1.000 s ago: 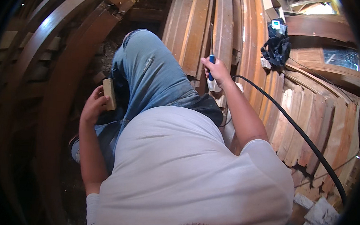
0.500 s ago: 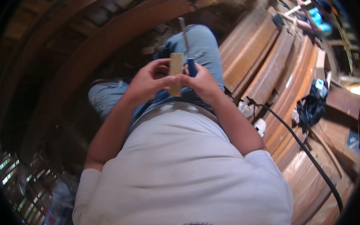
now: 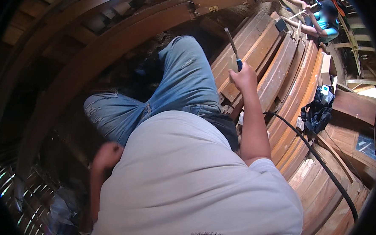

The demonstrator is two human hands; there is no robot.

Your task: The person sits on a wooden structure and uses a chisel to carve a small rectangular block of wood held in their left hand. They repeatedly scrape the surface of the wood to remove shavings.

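The blue-handled chisel (image 3: 232,45) is held up at one o'clock of the view, with its blade pointed toward eleven o'clock. Its handle is pinched in the right grip (image 3: 246,76), the fingers being wrapped round it. A pale block (image 3: 233,64), apparently wooden, is seen just beside the handle at the same fingers; how firmly it is held cannot be told. The left grip (image 3: 108,154) is found at eight o'clock, beside the waist of the white shirt (image 3: 194,169). It is blurred, its fingers appear curled, and whether anything is pinched there cannot be told.

Toward two o'clock, brown timbers (image 3: 279,71) are stacked side by side, and no contact between them and the blade can be made out. The step in hand is judged to be one of holding and handling only, since no cut is seen being made. For the next move, a steady hold on the handle seems called for, with the blade directed away from the jeans (image 3: 186,70); any two-handed work would require the left grip to be brought across toward one o'clock.
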